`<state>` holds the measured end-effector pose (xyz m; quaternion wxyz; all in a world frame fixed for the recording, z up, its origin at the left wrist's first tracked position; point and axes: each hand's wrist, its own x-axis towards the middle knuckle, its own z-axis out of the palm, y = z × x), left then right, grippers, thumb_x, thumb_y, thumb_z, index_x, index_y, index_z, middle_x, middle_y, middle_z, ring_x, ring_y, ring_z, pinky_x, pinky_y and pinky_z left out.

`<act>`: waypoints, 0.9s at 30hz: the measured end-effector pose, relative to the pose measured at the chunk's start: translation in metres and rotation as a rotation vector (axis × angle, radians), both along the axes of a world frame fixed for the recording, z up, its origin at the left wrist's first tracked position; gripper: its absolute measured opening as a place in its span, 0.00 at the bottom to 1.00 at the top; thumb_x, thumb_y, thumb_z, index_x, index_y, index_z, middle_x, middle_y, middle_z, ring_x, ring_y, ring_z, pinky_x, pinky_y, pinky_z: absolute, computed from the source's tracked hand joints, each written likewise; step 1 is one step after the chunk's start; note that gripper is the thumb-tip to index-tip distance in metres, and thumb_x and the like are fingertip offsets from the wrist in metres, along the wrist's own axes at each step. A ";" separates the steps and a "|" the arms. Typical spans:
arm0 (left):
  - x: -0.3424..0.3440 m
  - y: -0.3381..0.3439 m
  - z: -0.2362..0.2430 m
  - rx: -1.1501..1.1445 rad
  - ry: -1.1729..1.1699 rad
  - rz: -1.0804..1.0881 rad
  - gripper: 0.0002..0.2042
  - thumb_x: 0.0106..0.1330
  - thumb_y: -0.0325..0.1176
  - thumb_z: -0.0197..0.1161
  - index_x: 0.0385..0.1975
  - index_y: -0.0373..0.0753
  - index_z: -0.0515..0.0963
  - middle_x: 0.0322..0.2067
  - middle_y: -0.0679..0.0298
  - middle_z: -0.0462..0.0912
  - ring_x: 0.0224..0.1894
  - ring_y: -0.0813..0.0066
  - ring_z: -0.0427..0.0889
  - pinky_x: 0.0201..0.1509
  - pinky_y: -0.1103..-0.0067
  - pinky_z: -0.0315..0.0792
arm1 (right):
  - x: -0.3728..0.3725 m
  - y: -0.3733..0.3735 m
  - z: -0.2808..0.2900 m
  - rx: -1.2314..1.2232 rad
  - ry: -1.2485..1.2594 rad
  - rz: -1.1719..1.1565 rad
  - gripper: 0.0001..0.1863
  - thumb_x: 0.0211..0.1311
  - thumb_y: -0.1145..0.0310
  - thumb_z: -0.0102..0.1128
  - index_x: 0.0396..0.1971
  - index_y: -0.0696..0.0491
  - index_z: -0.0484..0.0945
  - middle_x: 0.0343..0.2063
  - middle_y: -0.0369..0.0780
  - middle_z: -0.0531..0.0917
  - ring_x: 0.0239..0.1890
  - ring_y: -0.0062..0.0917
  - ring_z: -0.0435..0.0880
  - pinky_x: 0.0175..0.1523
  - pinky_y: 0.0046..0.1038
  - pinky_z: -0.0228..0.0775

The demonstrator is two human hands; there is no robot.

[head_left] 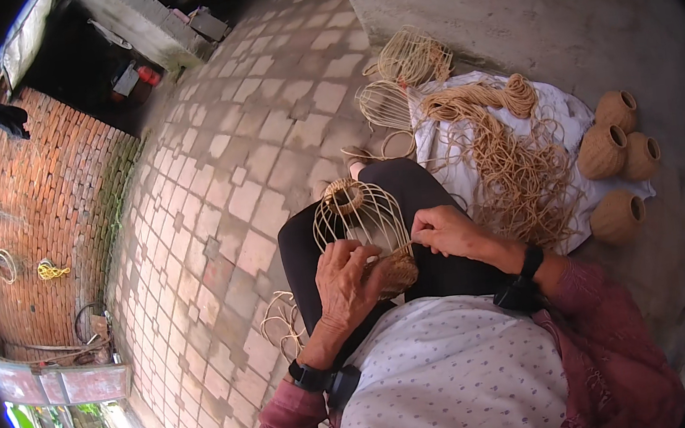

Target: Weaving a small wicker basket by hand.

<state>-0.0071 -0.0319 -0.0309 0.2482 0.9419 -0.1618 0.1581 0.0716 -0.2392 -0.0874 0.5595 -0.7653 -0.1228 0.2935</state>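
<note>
A pale cage-like basket frame [360, 216] rests between my dark-clad thighs, with a short woven neck [344, 195] at its far end and a denser woven band [396, 274] toward me. My left hand [346, 285] grips the basket's near left part, fingers bent over the ribs and weave. Just right of the frame, my right hand [446, 232] has thumb and index finger pinched on a thin tan strand that runs to the woven band.
On a white cloth [567, 112] at right lie tangled tan cord [525, 185] and a coiled bundle [507, 98]. Several finished woven pots [601, 151] stand beside it; more open frames [409, 58] sit beyond. Cement wall at back right, brick wall at left.
</note>
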 end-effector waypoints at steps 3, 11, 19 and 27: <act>0.013 -0.008 0.002 0.099 0.037 -0.063 0.07 0.52 0.31 0.68 0.29 0.41 0.80 0.27 0.65 0.74 0.33 0.67 0.74 0.38 0.72 0.68 | 0.013 0.019 -0.005 0.056 -0.064 -0.024 0.06 0.59 0.71 0.59 0.27 0.58 0.76 0.19 0.34 0.78 0.18 0.15 0.75 0.18 0.18 0.66; 0.023 -0.018 -0.002 0.198 0.074 -0.095 0.07 0.50 0.35 0.68 0.26 0.43 0.79 0.23 0.66 0.75 0.29 0.68 0.74 0.35 0.73 0.65 | 0.016 0.043 -0.034 -0.062 -0.482 -0.092 0.09 0.51 0.70 0.62 0.31 0.56 0.75 0.21 0.37 0.80 0.21 0.23 0.81 0.21 0.24 0.70; 0.014 -0.015 -0.004 0.200 0.187 -0.110 0.17 0.46 0.40 0.72 0.35 0.43 0.78 0.26 0.63 0.79 0.32 0.65 0.79 0.39 0.70 0.71 | 0.008 0.024 0.000 0.199 0.129 0.102 0.20 0.54 0.77 0.57 0.48 0.56 0.65 0.23 0.34 0.76 0.22 0.17 0.76 0.24 0.20 0.66; -0.008 0.009 -0.020 -0.272 0.236 0.056 0.20 0.49 0.35 0.74 0.40 0.36 0.77 0.33 0.58 0.79 0.37 0.66 0.81 0.44 0.75 0.74 | 0.001 0.039 0.015 0.179 -0.611 0.148 0.16 0.53 0.80 0.58 0.42 0.57 0.69 0.24 0.43 0.78 0.28 0.38 0.81 0.35 0.34 0.72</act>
